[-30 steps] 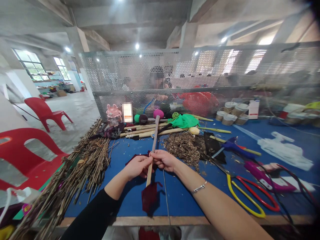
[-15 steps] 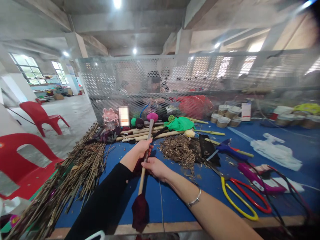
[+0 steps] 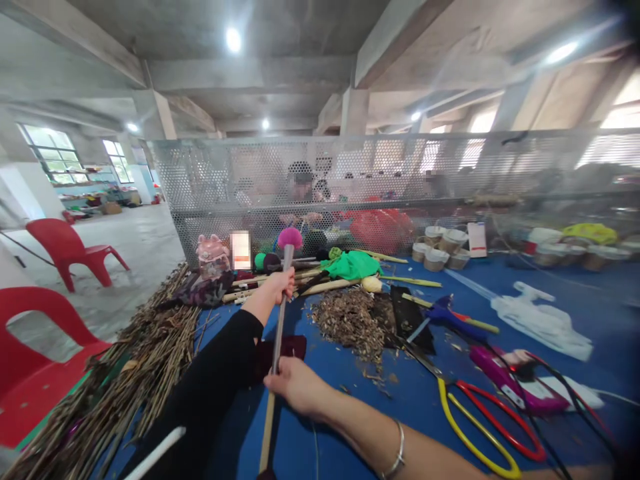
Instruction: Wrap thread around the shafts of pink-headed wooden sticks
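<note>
Fingers of my left hand (image 3: 277, 288) are curled round the grey upper part of a long stick (image 3: 281, 327), and those of my right hand (image 3: 297, 383) pinch it lower down, about where the grey gives way to tan wood. The stick slants away from me above the blue tabletop (image 3: 410, 400), a magenta ball (image 3: 290, 239) at its far end, its near end running to the bottom of my view. Dark red cloth (image 3: 299, 344) lies beneath the stick, between my two hands.

What worries me first is twisting: with my right thumb only pinching, the stick could roll or slide if my left grip eased. Should the ball be loosely fixed, which I can't tell from here, a hard pull might work it off. Swinging the far end sideways to the right could knock the bright green cloth (image 3: 353, 264) and the poles beside it. My left sleeve (image 3: 215, 373) runs near the pile of twigs (image 3: 135, 367), so a rough end might snag the fabric. On the other side, moving my right forearm outward could bump the scissors (image 3: 442, 387), and bits from the brown heap (image 3: 350, 320) could cling to the cloth if it gets dragged across.
</note>
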Demonstrator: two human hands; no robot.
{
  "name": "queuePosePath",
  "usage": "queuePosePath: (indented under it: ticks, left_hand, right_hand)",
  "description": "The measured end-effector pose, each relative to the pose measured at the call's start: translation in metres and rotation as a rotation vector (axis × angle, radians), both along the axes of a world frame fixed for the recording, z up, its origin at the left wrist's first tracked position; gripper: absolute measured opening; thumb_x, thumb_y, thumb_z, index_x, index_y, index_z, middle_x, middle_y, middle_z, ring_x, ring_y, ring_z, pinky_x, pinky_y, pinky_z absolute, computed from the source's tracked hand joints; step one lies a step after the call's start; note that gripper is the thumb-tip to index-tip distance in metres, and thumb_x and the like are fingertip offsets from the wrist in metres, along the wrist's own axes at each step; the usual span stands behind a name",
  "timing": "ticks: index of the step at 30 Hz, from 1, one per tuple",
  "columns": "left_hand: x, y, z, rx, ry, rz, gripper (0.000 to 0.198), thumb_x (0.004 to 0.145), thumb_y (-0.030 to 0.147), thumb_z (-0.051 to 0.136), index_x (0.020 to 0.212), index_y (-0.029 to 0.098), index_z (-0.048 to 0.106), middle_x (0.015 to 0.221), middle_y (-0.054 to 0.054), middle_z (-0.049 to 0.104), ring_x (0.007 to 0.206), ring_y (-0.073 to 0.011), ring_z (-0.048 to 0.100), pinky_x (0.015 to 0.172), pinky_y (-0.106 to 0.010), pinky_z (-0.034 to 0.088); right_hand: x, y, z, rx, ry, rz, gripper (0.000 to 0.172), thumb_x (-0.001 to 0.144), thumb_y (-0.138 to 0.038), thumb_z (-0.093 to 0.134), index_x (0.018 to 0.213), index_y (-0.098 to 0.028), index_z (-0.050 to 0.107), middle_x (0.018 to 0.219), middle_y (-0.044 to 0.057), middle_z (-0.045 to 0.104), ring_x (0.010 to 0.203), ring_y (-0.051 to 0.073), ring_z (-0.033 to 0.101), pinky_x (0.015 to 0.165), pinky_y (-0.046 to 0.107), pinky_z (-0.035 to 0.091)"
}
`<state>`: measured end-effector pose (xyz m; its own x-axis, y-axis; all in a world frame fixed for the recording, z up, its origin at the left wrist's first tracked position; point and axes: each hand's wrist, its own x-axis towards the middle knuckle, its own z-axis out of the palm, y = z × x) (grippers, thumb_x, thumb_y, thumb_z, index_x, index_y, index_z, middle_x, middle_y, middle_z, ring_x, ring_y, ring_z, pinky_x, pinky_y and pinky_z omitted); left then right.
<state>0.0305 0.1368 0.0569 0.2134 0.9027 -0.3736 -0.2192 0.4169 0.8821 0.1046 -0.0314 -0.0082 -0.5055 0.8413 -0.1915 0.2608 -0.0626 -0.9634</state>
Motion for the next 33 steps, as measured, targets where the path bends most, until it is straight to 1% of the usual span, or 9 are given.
queuePosePath:
  ticks: [5, 8, 11, 14, 18, 21, 27, 30, 33]
  left_hand:
    - [-0.020, 0.029, 0.063, 0.172, 0.046, 0.104, 0.027, 0.078, 0.036, 0.055, 0.066, 0.017, 0.041, 0.047, 0.007, 0.039, 0.031, -0.0010, 0.030, 0.031, -0.011, 0.022]
    - [-0.023, 0.032, 0.083, 0.239, 0.051, 0.121, 0.031, 0.074, 0.041, 0.058, 0.065, 0.017, 0.042, 0.046, 0.007, 0.038, 0.031, -0.0016, 0.030, 0.031, -0.012, 0.022]
    - [-0.018, 0.030, 0.090, 0.299, 0.031, 0.124, 0.032, 0.071, 0.043, 0.061, 0.067, 0.016, 0.044, 0.047, 0.006, 0.039, 0.032, -0.0020, 0.032, 0.031, -0.013, 0.025]
    - [-0.018, 0.033, 0.097, 0.371, -0.012, 0.141, 0.036, 0.068, 0.046, 0.063, 0.079, 0.015, 0.049, 0.056, 0.002, 0.048, 0.042, -0.0060, 0.047, 0.040, -0.017, 0.038]
    - [-0.031, 0.042, 0.117, 0.666, -0.180, 0.339, 0.051, 0.066, 0.044, 0.066, 0.106, 0.022, 0.042, 0.078, -0.001, 0.056, 0.062, -0.0113, 0.057, 0.056, -0.027, 0.049]
    - [-0.038, 0.045, 0.128, 0.843, -0.249, 0.444, 0.053, 0.066, 0.038, 0.068, 0.109, 0.025, 0.041, 0.087, -0.001, 0.056, 0.066, -0.0115, 0.057, 0.059, -0.030, 0.050]
    - [-0.034, 0.045, 0.130, 0.913, -0.151, 0.556, 0.045, 0.059, 0.031, 0.072, 0.094, 0.019, 0.048, 0.074, 0.000, 0.054, 0.058, -0.0110, 0.055, 0.053, -0.026, 0.049]
    - [-0.030, 0.045, 0.128, 0.888, -0.065, 0.495, 0.044, 0.062, 0.034, 0.069, 0.097, 0.019, 0.047, 0.075, -0.001, 0.056, 0.058, -0.0105, 0.055, 0.053, -0.025, 0.048]
    - [-0.029, 0.038, 0.119, 0.753, 0.216, 0.404, 0.048, 0.070, 0.046, 0.059, 0.108, 0.021, 0.044, 0.076, -0.002, 0.057, 0.056, -0.0092, 0.054, 0.052, -0.021, 0.044]
  right_hand:
    - [-0.010, -0.018, -0.004, 0.115, -0.129, 0.091, 0.009, 0.071, -0.024, 0.054, 0.075, -0.016, 0.052, 0.056, -0.004, 0.042, 0.048, 0.007, 0.035, 0.046, 0.018, 0.027]
    - [-0.009, -0.019, 0.000, 0.219, -0.184, 0.085, 0.011, 0.074, -0.025, 0.052, 0.078, -0.016, 0.053, 0.060, -0.002, 0.047, 0.051, 0.008, 0.038, 0.047, 0.018, 0.028]
    - [-0.006, -0.020, 0.005, 0.281, -0.200, 0.073, 0.012, 0.075, -0.025, 0.049, 0.081, -0.016, 0.053, 0.064, -0.001, 0.050, 0.054, 0.009, 0.040, 0.047, 0.018, 0.029]
    - [-0.002, -0.022, 0.009, 0.330, -0.202, 0.082, 0.012, 0.076, -0.024, 0.047, 0.083, -0.016, 0.052, 0.064, -0.001, 0.050, 0.053, 0.009, 0.041, 0.046, 0.017, 0.028]
    - [0.001, -0.025, 0.016, 0.416, -0.205, 0.117, 0.010, 0.074, -0.023, 0.047, 0.081, -0.017, 0.052, 0.064, -0.002, 0.051, 0.053, 0.008, 0.043, 0.044, 0.016, 0.028]
    - [0.003, -0.027, 0.021, 0.441, -0.212, 0.126, 0.011, 0.073, -0.023, 0.046, 0.080, -0.017, 0.052, 0.065, -0.001, 0.053, 0.054, 0.009, 0.046, 0.045, 0.016, 0.028]
    - [0.005, -0.030, 0.024, 0.406, -0.237, 0.178, 0.010, 0.072, -0.025, 0.047, 0.076, -0.017, 0.053, 0.061, -0.002, 0.051, 0.051, 0.009, 0.045, 0.041, 0.016, 0.026]
    - [0.003, -0.028, 0.018, 0.354, -0.186, 0.170, 0.011, 0.072, -0.026, 0.049, 0.078, -0.018, 0.053, 0.062, -0.002, 0.051, 0.052, 0.009, 0.045, 0.041, 0.016, 0.026]
    - [0.004, -0.016, 0.009, 0.302, -0.109, 0.128, 0.011, 0.071, -0.025, 0.050, 0.077, -0.017, 0.052, 0.062, -0.003, 0.047, 0.052, 0.008, 0.041, 0.043, 0.017, 0.027]
